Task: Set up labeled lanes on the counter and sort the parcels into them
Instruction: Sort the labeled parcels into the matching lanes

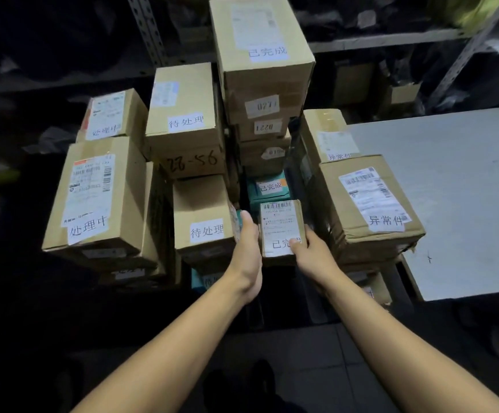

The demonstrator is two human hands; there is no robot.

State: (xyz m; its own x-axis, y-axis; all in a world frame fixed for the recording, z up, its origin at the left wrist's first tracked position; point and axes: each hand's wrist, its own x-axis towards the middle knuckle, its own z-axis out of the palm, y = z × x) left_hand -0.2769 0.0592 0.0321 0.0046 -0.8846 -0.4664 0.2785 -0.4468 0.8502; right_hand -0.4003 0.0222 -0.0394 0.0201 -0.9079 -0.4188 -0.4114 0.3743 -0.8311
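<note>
Small labelled parcel (282,229) gripped between both hands amid stacked cartons.
Left hand (246,251) flat against its side; right hand (309,253) grasping, thumb on label.

dim room; grey metal shelving (385,40) behind, pale tabletop (465,189) right, dark floor (316,368).
</note>
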